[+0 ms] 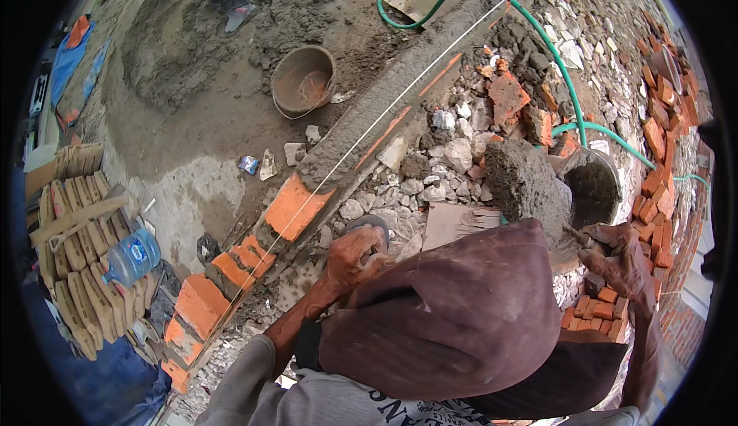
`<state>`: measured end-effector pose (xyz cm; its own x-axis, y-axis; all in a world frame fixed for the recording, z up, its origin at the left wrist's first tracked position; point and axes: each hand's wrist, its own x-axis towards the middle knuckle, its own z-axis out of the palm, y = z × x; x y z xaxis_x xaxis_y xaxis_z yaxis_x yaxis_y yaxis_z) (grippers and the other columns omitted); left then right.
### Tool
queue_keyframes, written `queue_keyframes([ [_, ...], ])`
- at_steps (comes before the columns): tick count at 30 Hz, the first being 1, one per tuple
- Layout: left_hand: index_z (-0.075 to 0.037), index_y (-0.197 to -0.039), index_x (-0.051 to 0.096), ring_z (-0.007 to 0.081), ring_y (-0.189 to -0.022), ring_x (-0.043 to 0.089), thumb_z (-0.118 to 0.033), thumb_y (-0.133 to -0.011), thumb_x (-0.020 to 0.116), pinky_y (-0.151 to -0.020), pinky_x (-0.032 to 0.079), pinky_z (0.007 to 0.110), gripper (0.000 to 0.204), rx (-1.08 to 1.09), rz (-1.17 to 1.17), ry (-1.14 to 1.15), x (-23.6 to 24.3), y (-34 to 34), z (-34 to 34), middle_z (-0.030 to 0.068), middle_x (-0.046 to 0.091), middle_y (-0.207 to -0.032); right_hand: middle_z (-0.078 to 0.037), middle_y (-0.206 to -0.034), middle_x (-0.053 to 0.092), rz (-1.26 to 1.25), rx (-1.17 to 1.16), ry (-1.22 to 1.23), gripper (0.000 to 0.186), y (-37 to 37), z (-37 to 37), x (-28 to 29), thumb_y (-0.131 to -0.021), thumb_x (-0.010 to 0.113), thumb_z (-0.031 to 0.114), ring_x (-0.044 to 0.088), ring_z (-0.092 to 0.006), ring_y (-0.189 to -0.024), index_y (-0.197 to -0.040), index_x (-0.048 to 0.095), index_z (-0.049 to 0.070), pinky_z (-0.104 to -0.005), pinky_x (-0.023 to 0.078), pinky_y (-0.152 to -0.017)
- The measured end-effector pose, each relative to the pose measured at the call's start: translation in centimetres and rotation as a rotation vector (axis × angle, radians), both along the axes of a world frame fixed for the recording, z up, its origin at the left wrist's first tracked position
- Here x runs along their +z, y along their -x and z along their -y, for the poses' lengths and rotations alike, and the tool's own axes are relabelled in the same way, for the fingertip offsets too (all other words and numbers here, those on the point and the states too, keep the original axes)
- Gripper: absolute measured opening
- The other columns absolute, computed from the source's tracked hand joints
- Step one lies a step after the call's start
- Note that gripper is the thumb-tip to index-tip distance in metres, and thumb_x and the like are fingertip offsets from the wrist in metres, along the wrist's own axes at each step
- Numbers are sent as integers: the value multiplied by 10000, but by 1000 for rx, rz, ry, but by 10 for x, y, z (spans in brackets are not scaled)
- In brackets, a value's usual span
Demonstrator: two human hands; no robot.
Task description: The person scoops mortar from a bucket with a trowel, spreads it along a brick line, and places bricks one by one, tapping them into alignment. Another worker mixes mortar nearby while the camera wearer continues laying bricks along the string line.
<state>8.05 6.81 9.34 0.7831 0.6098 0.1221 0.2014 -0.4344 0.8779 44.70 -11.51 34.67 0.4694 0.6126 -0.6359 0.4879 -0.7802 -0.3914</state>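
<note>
My left hand (355,258) rests curled against my left knee, under brown trousers (453,311), with nothing visible in it. At the right, my right hand (619,261) is closed round what looks like a trowel; its handle is mostly hidden by the fingers. Just beyond that hand lies a heap of wet grey mortar (526,184). Beside the heap, a mortar-smeared bucket (596,188) leans on its side with its dark mouth showing. A low brick wall (300,207) runs diagonally past my left hand, its far stretch topped with wet mortar (384,96).
A taut white string (369,126) follows the wall. Beyond stands another bucket (304,80). Rubble (453,153) covers the ground this side, crossed by a green hose (565,65). Brick stacks (653,188) line the right. Bags (81,272) and a blue water jug (132,258) are at left.
</note>
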Motion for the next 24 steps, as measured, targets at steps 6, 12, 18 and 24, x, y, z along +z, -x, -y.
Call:
queue_keyframes([
  [6, -85, -902, 641, 241, -722, 610, -365, -736, 817, -671, 414, 376, 370, -69, -155, 314, -12, 20, 16, 64, 644, -866, -184, -870, 652, -183, 614, -269, 355, 30, -131, -80, -868, 719, 287, 619, -297, -840, -910, 657, -59, -402, 523, -757],
  [12, -104, -917, 648, 276, -948, 574, -492, -740, 775, -807, 363, 440, 445, -50, -213, 124, -21, 24, 24, 65, 636, -999, -196, -727, 619, -174, 1126, -306, 201, 111, -228, -134, -856, 612, 190, 607, -402, -742, -932, 634, 5, -446, 516, -757],
  [18, -113, -1021, 665, 310, -969, 576, -553, -768, 724, -802, 363, 465, 512, -146, -310, 271, -29, 28, 23, 92, 638, -1036, -173, -908, 600, 564, 1380, -778, 415, 202, -217, -170, -872, 530, 231, 595, -290, -834, -1117, 601, -96, -390, 452, -676],
  [24, -127, -1183, 648, 329, -993, 559, -650, -783, 658, -795, 357, 477, 659, -52, -221, 254, -29, 24, 27, 102, 639, -1074, -199, -969, 560, 571, 1197, -862, 550, 205, -194, -183, -892, 540, 250, 550, -308, -852, -1272, 519, -147, -430, 419, -735],
])
